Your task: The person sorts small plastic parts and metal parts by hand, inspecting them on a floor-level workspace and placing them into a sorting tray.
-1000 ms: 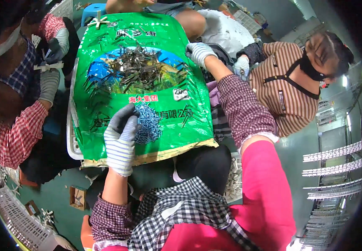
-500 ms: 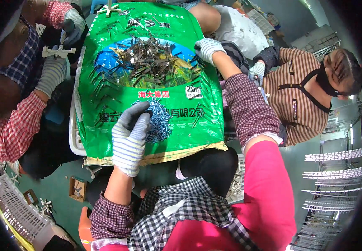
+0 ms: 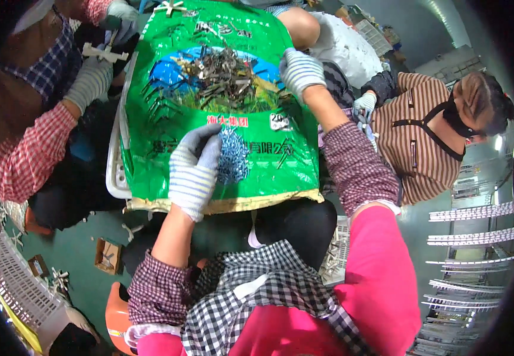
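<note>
Spread over the counter lies a green sack (image 3: pixel 168 127). I see my left hand (image 3: pixel 194 169) cupped on silvery screws (image 3: pixel 233 155), right hand (image 3: pixel 300 70) flat beside dark metal clips (image 3: pixel 227 74).

Sack (image 3: pixel 168 118) lies flat on tray (image 3: pixel 114 178). Pile of metal strips (image 3: pixel 224 74) sits on sack, beyond left hand (image 3: pixel 194 169) fingertips and left of right hand (image 3: pixel 299 70) fingers. Cluster of small screws (image 3: pixel 233 157) lies just right of left fingers. Crate (image 3: pixel 13 285) on floor, far left, behind left wrist.
</note>
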Demonstrator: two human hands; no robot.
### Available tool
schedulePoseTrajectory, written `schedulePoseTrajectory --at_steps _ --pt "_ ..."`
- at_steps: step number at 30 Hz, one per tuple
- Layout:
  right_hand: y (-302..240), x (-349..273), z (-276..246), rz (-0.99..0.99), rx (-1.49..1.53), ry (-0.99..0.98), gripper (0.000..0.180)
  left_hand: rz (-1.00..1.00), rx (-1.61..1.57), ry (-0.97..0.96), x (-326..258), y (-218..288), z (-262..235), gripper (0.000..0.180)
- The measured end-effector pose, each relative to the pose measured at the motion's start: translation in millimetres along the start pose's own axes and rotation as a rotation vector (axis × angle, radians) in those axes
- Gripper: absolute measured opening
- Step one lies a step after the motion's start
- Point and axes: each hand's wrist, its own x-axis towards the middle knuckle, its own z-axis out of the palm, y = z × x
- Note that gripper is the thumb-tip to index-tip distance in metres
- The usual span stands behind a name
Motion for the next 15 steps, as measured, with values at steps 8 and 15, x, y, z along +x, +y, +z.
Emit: schedulePoseTrajectory --at_steps 8,15 --pt "-92 -98 -64 -0.355 0.870 -0.270 0.008 0.377 0.217 0.085 9 10 5 0.031" --pt "-80 -100 -60 -0.200 1.284 -0.515 0.024 0.146 0.066 0.114 7 14 -6 0.024"
